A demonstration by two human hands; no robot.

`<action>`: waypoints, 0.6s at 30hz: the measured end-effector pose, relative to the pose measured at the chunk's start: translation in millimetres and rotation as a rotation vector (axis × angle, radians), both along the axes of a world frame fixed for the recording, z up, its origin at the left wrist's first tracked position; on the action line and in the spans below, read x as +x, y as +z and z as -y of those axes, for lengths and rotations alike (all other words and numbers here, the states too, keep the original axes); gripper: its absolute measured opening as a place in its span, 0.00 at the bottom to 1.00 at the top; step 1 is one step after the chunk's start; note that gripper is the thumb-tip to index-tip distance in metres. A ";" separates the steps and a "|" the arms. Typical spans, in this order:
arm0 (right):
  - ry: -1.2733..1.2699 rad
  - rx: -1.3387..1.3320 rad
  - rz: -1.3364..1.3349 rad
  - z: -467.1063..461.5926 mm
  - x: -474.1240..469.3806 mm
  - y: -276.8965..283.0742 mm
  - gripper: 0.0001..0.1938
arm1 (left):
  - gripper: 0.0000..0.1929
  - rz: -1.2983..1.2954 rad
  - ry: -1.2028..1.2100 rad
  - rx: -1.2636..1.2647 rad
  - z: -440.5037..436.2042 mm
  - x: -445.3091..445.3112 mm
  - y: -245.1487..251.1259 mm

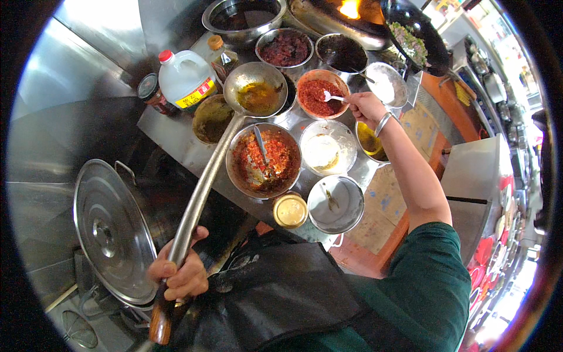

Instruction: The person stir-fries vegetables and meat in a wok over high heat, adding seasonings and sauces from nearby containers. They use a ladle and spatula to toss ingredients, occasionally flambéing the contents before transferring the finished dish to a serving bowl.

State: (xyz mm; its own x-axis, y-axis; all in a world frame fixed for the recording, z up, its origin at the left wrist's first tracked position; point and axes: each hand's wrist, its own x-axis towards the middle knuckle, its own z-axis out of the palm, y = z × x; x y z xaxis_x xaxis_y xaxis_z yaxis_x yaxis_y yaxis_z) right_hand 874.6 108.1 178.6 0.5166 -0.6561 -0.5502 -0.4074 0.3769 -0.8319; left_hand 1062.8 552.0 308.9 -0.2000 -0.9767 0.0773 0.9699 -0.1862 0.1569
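My left hand (182,270) grips the handle of a long metal ladle (214,174) with a wooden end. The ladle's bowl, holding some yellow-brown oily liquid, hangs over the bowls on the steel counter. Between the fingers of my right hand (368,108) is a small white spoon (336,97). Its tip reaches into chopped red chili paste (317,91) in a round bowl (303,111). Below it stands a bowl of white seasoning (323,149). Beside that, a steel bowl of red chili mixture (246,156) has a metal spoon (260,143) in it.
A wok with greens (409,46) and a burner flame (350,9) are at the far right. A plastic jug (187,72) and a dark-lidded jar (151,90) stand left. A large pot lid (107,233) leans at lower left. A steel pot (335,204) is near me.
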 end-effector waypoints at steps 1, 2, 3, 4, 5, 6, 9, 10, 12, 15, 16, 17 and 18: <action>-0.018 0.032 0.041 -1.1 -3.4 4.2 0.05 | 0.35 0.025 -0.002 0.026 0.9 0.2 0.8; -0.062 0.008 0.041 -3.3 -4.6 9.1 0.05 | 0.35 0.050 -0.004 0.051 2.2 0.3 1.0; -0.044 -0.024 0.078 -7.9 -4.0 20.7 0.06 | 0.34 0.062 -0.010 0.056 4.9 -0.4 0.8; -0.018 -0.053 0.119 -13.5 -0.9 35.2 0.07 | 0.34 0.077 -0.007 0.064 7.4 -3.0 2.2; 0.009 -0.081 0.161 -16.5 1.8 43.0 0.08 | 0.33 0.093 -0.003 0.073 9.6 -5.6 4.2; 0.055 -0.143 0.141 -14.9 2.3 44.1 0.08 | 0.32 0.110 -0.002 0.113 11.4 -6.6 4.6; 0.162 -1.009 0.063 -39.3 20.4 37.4 0.07 | 0.36 0.052 -0.111 0.006 16.2 -2.2 -9.3; 0.324 -1.290 -0.174 -52.7 21.0 51.5 0.07 | 0.32 0.063 -0.008 0.146 20.8 -12.8 7.5; 0.314 -1.450 -0.216 -59.1 21.3 51.9 0.08 | 0.35 0.045 -0.088 0.061 18.4 -7.6 -6.2; 0.095 -1.117 0.026 -50.0 5.7 46.8 0.09 | 0.37 0.012 -0.113 0.015 11.6 -9.3 -12.3; 0.066 -1.084 0.056 -43.9 -0.7 46.3 0.09 | 0.37 -0.001 -0.114 0.004 12.8 -9.7 -12.7; 0.061 -0.976 0.094 -41.9 -8.1 46.6 0.10 | 0.37 -0.013 -0.115 -0.007 11.7 -10.3 -12.9; 0.015 -0.843 0.073 -40.0 -17.6 44.1 0.10 | 0.37 -0.015 -0.114 0.002 9.9 -9.4 -13.8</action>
State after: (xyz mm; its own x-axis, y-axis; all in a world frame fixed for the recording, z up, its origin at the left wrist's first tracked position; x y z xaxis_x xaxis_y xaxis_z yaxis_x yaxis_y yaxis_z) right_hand 857.0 148.1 222.6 0.5435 -0.8248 0.1556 -0.3417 -0.3867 -0.8566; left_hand 1053.4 542.1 295.1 -0.3082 -0.9480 0.0794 0.9448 -0.2953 0.1419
